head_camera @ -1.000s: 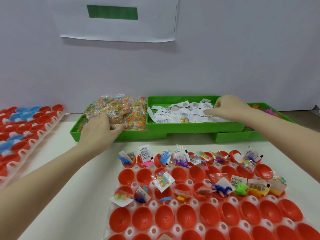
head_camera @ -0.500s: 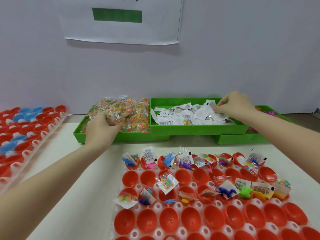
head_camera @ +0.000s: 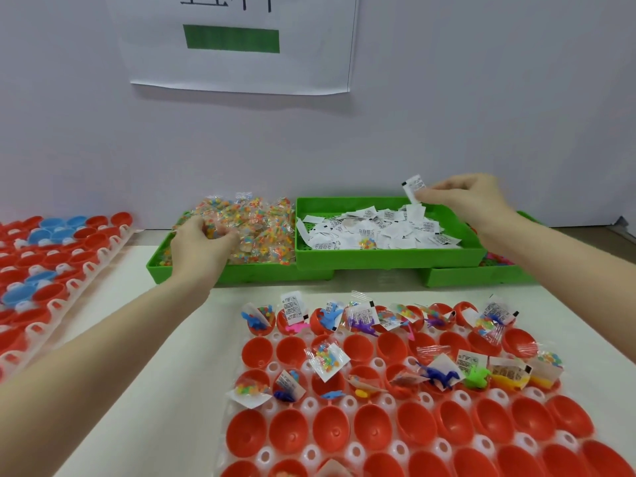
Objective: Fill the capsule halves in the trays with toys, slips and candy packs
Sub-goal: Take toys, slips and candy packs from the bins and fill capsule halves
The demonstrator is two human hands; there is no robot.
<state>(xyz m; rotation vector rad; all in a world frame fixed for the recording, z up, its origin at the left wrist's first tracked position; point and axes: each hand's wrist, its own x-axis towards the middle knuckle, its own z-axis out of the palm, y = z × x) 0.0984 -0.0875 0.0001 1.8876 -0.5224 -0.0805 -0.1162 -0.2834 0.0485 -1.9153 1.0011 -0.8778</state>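
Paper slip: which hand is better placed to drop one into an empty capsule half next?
Right. The right hand already pinches a slip, lifted above the slip bin. The left hand is buried in the candy packs, its grip not visible.

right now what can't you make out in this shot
Head view, the only one:
- Right green bin: its contents are mostly hidden by the slip bin and the right hand's forearm.
- Left hand: fingertips buried in the candy packs, so the grasp is unclear.
- Slip pinched by the right hand: print too small to read.
- Wall sheet: characters cut off by the top edge.
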